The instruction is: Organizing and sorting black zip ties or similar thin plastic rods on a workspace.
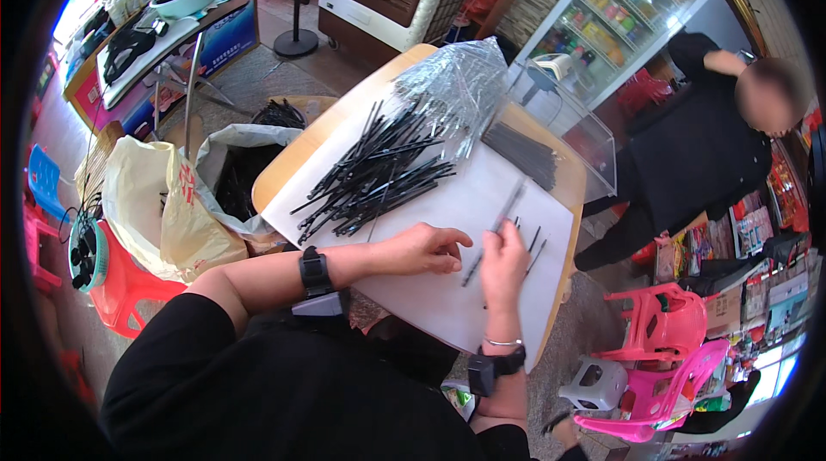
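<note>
My right hand (506, 263) is closed around a thin dark stick (471, 272), blurred, which slants over the white table top (413, 293). Just left of it, my left hand (428, 248) hovers with bent fingers, index and thumb apart, and I see nothing between them. Beyond my left hand lies a loose heap of long black sticks (370, 173), partly inside a clear plastic bag (456, 87). A few single black sticks (535, 248) rest on the table beside my right hand. At the far right corner, thin dark strips (522, 154) lie in a flat stack.
Left of the table stand a cream plastic bag (168, 203), an open sack (237, 177) with dark contents and a red stool (129, 293). A person (701, 130) in black stands at the right, near a glass-door fridge (602, 18). Pink chairs (658, 323) are at the lower right.
</note>
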A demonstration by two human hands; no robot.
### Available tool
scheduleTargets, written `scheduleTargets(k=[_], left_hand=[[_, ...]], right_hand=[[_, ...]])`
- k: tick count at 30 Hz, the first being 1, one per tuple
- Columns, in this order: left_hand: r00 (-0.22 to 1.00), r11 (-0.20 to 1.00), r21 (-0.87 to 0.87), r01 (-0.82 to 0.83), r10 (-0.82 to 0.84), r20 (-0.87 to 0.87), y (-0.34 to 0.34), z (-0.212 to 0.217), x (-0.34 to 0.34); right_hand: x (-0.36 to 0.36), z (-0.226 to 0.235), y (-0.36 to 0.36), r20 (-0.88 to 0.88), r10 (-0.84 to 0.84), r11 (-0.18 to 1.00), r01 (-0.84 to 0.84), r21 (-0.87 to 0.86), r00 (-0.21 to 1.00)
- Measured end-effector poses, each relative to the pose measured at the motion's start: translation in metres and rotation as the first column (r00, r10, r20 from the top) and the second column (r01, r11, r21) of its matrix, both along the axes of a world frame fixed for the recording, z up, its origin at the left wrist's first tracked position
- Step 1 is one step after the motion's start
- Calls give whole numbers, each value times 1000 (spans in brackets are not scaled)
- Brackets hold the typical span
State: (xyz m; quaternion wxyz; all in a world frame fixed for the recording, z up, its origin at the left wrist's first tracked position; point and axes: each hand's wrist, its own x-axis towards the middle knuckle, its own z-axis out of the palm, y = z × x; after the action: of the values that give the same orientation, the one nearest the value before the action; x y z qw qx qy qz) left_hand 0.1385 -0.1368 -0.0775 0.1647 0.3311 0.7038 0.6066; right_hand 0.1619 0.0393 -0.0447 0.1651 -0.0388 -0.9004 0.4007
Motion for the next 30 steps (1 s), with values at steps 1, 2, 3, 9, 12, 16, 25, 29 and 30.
scheduleTargets(k=[1, 2, 3, 9, 12, 16, 25, 29, 30], left_hand=[[999, 1000, 20, 7, -8, 44, 1, 0, 0], [996, 999, 37, 23, -26, 83, 3, 2, 0], [992, 1000, 22, 19, -21, 121, 3, 2, 0], [989, 1000, -13, 15, -13, 144, -6, 17, 9], [973, 933, 310, -182, 127, 190, -21, 28, 14], [884, 742, 481, -467, 398, 246, -58, 46, 1], [778, 768, 128, -628, 624, 71, -100, 17, -7], [775, 773, 60, -632, 632, 25, -95, 18, -6], [765, 766, 74, -638, 642, -50, -91, 21, -7]], right_hand=[[1, 8, 10, 50, -64, 995, 60, 78, 997], [1, 4, 28, 9, -103, 961, 97, 258, 995], [1, 3, 37, 73, -138, 938, 106, 331, 988], [11, -2, 24, -147, -65, 850, 132, 509, 987], [2, -11, -10, 132, 235, 955, -254, 156, 963], [3, -14, -84, 156, 448, 891, -453, 1, 881], [-5, -27, -90, 87, 273, 962, -270, -49, 958], [7, -14, -63, 0, 274, 943, -269, -197, 962], [10, -11, -59, -1, 276, 944, -271, -189, 961]])
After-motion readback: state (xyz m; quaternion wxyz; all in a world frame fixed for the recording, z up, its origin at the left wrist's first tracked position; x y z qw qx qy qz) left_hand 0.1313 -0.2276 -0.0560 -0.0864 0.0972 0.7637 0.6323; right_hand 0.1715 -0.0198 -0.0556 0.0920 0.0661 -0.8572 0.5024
